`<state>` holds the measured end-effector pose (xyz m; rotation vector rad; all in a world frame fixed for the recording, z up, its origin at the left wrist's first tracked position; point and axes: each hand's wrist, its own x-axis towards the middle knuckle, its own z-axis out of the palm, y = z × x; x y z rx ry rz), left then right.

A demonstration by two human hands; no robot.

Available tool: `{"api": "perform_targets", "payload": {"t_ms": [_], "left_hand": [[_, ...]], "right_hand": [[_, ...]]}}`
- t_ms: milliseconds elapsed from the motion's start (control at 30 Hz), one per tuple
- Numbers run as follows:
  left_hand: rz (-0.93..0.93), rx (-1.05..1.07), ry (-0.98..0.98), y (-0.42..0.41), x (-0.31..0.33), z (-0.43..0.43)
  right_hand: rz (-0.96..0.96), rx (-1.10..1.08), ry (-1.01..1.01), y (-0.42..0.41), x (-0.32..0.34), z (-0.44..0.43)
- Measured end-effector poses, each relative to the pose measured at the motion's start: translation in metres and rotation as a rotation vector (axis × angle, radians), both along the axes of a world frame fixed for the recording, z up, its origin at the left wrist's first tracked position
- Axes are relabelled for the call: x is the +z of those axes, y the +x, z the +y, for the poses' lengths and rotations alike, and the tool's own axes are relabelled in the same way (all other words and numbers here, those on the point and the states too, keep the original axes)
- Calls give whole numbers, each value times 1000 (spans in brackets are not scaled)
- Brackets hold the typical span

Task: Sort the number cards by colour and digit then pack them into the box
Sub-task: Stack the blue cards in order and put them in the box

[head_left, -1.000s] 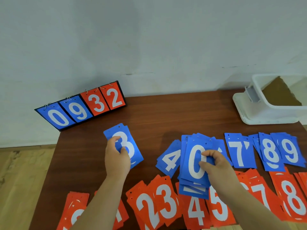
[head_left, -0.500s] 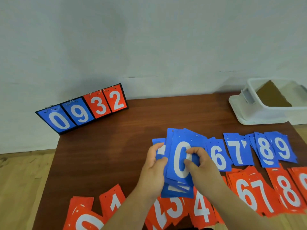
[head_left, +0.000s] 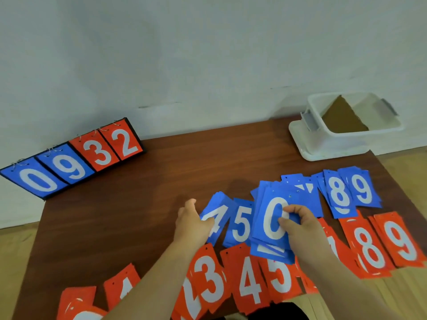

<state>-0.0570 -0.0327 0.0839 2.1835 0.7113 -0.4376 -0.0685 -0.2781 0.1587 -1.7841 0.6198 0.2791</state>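
Right hand (head_left: 298, 225) pinches a blue card stack (head_left: 272, 222) reading "0"; left hand (head_left: 191, 225), fingers loosely apart, rests on blue "4" card (head_left: 218, 215).

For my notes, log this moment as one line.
right hand: holds blue stack, 0 on top | left hand: on blue 4 pile | box: no cards visible

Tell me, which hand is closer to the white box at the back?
The right hand. It holds the blue 0 stack mid-table, short of the white box at the far right corner; the left hand is further left, on the blue 4 pile.
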Motion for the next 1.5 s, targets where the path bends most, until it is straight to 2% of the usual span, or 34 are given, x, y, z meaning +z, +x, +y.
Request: {"api": "perform_targets", "payload": {"t_ms": [200, 367, 533, 667, 867, 1067, 1133, 1200, 1300, 1367, 1400, 1433, 1500], "left_hand": [[128, -189, 377, 21, -39, -37], [174, -101, 319, 31, -43, -42], [145, -81, 470, 21, -37, -47], [35, -7, 275, 14, -39, -49], [-67, 43, 156, 10, -35, -42], [-263, 243, 115, 7, 7, -13], [-288, 318, 33, 5, 26, -3], [-288, 352, -68, 0, 46, -2], [-323, 285, -245, -18, 65, -15], [-335, 263, -458, -30, 76, -26], [-330, 263, -560, -36, 83, -34], [-336, 260, -632, -41, 88, -37], [-356, 239, -698, -49, 91, -40]], "right_hand": [[61, 100, -41, 17, -15, -61], [125, 132, 8, 34, -27, -99], [142, 187, 24, 48, -30, -110], [118, 207, 22, 51, -27, -105], [122, 186, 27, 43, -23, -92], [58, 150, -4, 38, -8, -67], [37, 147, 39, 36, 1, -51], [54, 134, 183, 34, 12, -34], [145, 93, 660, 30, 35, -8], [153, 131, 786, 27, 45, 6], [135, 155, 771, 26, 46, 11], [97, 179, 670, 24, 43, 16], [13, 271, 309, 18, 35, 23]]}}
